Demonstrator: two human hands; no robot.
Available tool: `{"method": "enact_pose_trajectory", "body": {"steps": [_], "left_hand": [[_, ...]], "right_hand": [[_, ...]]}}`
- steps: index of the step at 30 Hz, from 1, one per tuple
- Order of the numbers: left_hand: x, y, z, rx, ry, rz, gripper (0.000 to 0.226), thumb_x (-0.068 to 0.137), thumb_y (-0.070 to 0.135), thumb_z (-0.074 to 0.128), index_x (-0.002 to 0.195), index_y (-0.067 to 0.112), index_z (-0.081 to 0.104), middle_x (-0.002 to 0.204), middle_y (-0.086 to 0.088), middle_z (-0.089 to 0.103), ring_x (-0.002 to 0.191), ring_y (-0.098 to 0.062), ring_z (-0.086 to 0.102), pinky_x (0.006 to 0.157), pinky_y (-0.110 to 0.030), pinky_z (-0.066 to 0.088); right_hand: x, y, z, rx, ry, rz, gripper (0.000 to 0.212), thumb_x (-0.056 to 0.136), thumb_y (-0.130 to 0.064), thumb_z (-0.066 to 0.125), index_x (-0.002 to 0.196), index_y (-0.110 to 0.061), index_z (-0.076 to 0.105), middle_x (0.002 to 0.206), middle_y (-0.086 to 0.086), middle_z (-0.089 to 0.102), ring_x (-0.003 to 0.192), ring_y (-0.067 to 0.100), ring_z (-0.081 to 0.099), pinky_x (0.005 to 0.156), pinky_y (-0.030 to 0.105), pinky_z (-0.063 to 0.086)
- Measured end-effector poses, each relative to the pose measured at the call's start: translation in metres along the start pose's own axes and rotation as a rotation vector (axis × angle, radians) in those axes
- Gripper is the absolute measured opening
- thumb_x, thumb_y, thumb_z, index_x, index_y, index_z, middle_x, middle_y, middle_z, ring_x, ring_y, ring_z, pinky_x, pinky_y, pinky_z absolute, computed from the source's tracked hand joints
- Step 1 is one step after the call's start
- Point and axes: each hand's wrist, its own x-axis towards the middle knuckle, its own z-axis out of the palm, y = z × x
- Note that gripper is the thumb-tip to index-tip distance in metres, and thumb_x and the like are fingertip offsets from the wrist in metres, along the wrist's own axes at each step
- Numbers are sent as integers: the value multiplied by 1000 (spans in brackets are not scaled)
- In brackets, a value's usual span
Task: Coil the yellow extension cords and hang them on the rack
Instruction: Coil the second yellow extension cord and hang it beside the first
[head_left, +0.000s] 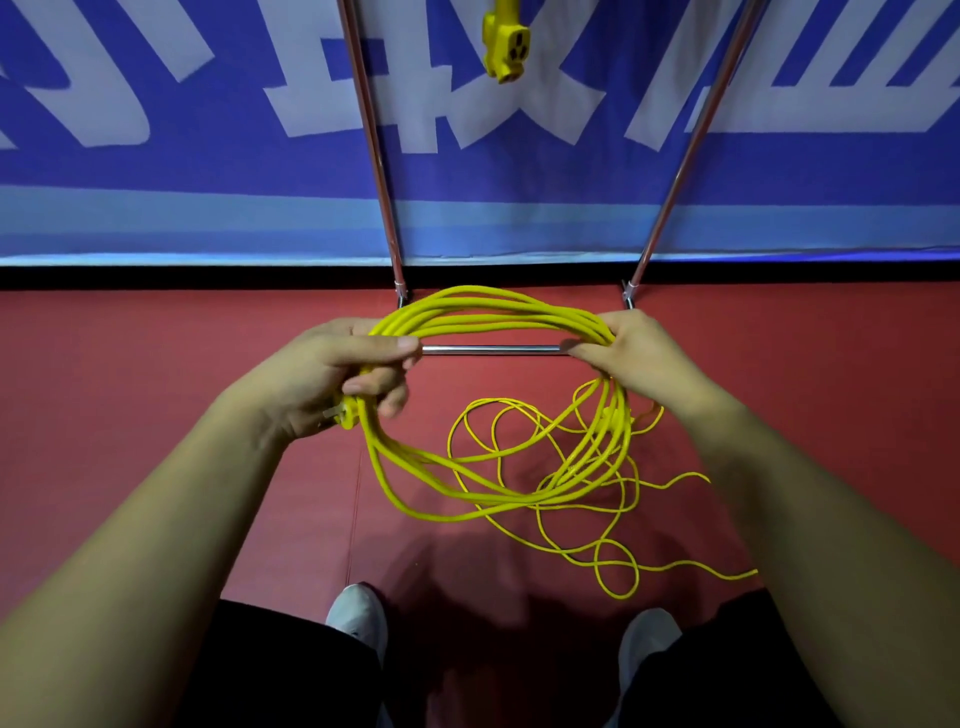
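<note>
Over the rack bar (493, 351), extension-cord coil (519, 312) is held spread.
Left hand (358, 379) and right hand (641, 358) are clamped on opposite sides, gathering loops.

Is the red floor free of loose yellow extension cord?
No, a loose tangle of cord lies on the red floor below the held coil.

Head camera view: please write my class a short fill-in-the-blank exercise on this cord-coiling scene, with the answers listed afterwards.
1. The left hand and the right hand both grip a coil of ____ cord.
2. The loose cord lies tangled on the ____ floor.
3. A socket hangs at the ____ edge of the view.
Missing words: yellow, red, top.
</note>
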Motion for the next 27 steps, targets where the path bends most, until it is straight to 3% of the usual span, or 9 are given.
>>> {"method": "enact_pose_trajectory", "body": {"steps": [4, 6, 9, 11, 14, 19, 23, 25, 27], "left_hand": [[-3, -4, -1, 48, -104, -16, 41, 65, 31, 84, 89, 1, 70, 91, -22, 66, 105, -39, 64, 88, -39, 54], [-5, -2, 0, 91, -171, -65, 40, 67, 31, 82, 94, 3, 72, 109, -28, 65, 100, -37, 67, 87, -40, 55], [-4, 1, 11, 65, -212, -126, 40, 68, 34, 82, 88, 3, 66, 84, -32, 68, 57, -31, 69, 54, -30, 56], [-3, -1, 20, 93, -200, -143, 60, 72, 49, 76, 106, 2, 60, 57, -23, 62, 39, -26, 58, 40, -25, 45], [-3, -4, 25, 196, -230, -147, 69, 82, 67, 54, 123, 11, 56, 51, -17, 59, 44, -27, 60, 47, -33, 40], [0, -8, 25, 128, -273, -109, 31, 85, 23, 64, 87, -8, 60, 80, -24, 69, 88, -32, 68, 73, -29, 53], [4, -11, 32, 54, -228, -172, 28, 82, 19, 62, 97, -5, 60, 69, -27, 66, 41, -25, 57, 45, -23, 46], [4, -11, 36, 78, -179, -161, 38, 90, 29, 53, 107, -5, 58, 43, -12, 47, 25, -15, 34, 36, -18, 28], [4, -9, 38, 66, -167, -143, 39, 90, 38, 56, 93, -1, 63, 38, -1, 31, 25, -10, 24, 35, -19, 19]], "right_hand": [[1, -2, 1, 16, -44, -25, 16, 85, -15, 67, 88, -29, 74, 56, -18, 64, 46, -1, 47, 48, 20, 35], [4, -3, 1, -1, -40, -42, 21, 84, -14, 67, 89, -33, 74, 68, -13, 70, 53, -2, 51, 55, 26, 39], [6, -3, 1, 15, -11, -55, 20, 86, -14, 67, 86, -33, 71, 55, -23, 62, 50, -7, 51, 51, 13, 35], [7, -2, 2, 45, 5, -43, 14, 88, -20, 67, 81, -32, 69, 49, -17, 56, 45, -1, 45, 49, 18, 35], [9, -1, 3, 57, -4, -55, 19, 87, -30, 68, 69, -36, 66, 54, -7, 52, 51, 8, 42, 52, 28, 35], [11, -6, 0, 39, -25, -96, 31, 86, -7, 64, 64, -29, 60, 51, -14, 54, 48, -3, 43, 52, 20, 34], [14, -6, -3, 15, 19, -86, 15, 84, -13, 66, 70, -9, 61, 57, -1, 51, 48, 2, 40, 55, 29, 34], [14, -5, -2, 24, 15, -84, 16, 83, -15, 67, 68, -15, 61, 56, -3, 52, 47, 2, 42, 55, 28, 36], [14, -5, -1, 33, 1, -83, 18, 82, -21, 72, 66, -23, 63, 54, -6, 54, 48, 1, 43, 54, 28, 37]]}}
